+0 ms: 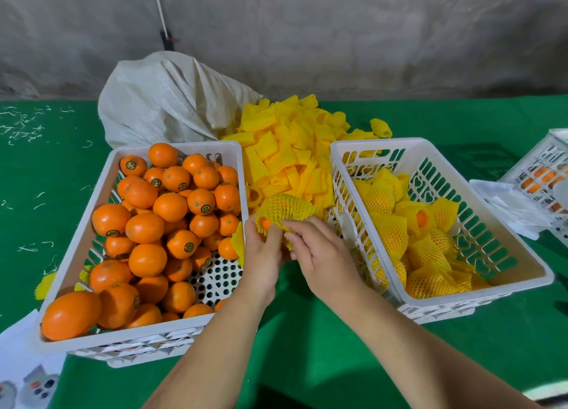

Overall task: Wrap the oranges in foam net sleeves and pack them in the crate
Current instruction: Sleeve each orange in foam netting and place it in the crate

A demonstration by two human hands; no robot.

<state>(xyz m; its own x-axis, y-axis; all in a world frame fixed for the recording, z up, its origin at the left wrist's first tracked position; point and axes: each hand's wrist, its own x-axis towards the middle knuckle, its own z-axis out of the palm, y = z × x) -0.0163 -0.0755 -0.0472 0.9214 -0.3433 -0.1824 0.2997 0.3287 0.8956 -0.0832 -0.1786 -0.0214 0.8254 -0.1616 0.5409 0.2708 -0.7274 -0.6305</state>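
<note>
Between the two crates, my left hand [265,250] and my right hand [319,252] both grip one orange [266,223] that sits almost fully inside a yellow foam net sleeve [285,207]; only a small patch of orange peel shows at the sleeve's left end. The left white crate [76,239] holds several bare oranges [147,227]. The right white crate [516,255] holds several sleeved oranges [396,233]. A heap of empty yellow sleeves [285,150] lies behind my hands.
A white woven sack [166,101] lies behind the left crate on the green cloth [307,341]. A third white crate [550,175] and white sheets [507,205] sit at the right edge. Printed paper [21,371] lies bottom left. A loose sleeve [44,285] lies left of the crate.
</note>
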